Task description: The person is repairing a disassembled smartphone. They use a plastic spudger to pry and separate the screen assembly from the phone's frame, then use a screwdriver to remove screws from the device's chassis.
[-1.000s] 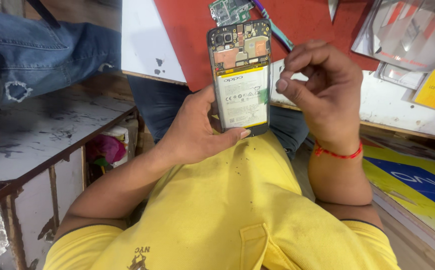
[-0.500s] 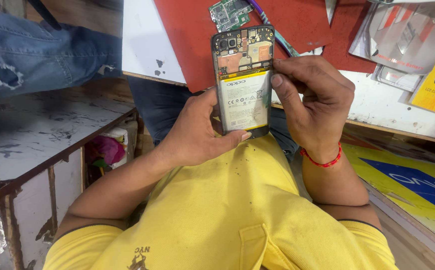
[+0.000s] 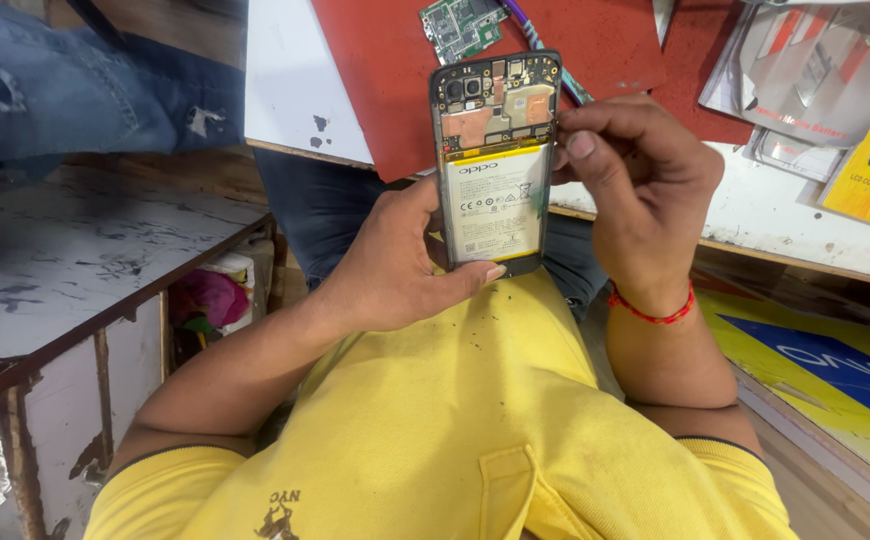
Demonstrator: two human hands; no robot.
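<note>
A person in a yellow shirt holds an opened smartphone point(image 3: 495, 165) upright above the lap, its back cover off and its battery point(image 3: 496, 203) and circuit boards exposed.

The left hand point(image 3: 395, 275) cradles the phone from below and behind, fingers wrapped round its left side and the thumb pressed across its bottom edge. The right hand point(image 3: 635, 190), a red thread bracelet point(image 3: 652, 308) at the wrist, has its thumb and forefinger pinched together against the phone's upper right edge, beside the copper-coloured shielding; whether anything sits between them cannot be told. The phone hangs just in front of the near edge of the white counter point(image 3: 295, 90), where a red mat point(image 3: 385, 80) carries a loose green circuit board point(image 3: 460, 25). Packaged parts point(image 3: 805, 70) lie toward the counter's right end. A worn white table point(image 3: 65, 270) stands at the left.
</note>
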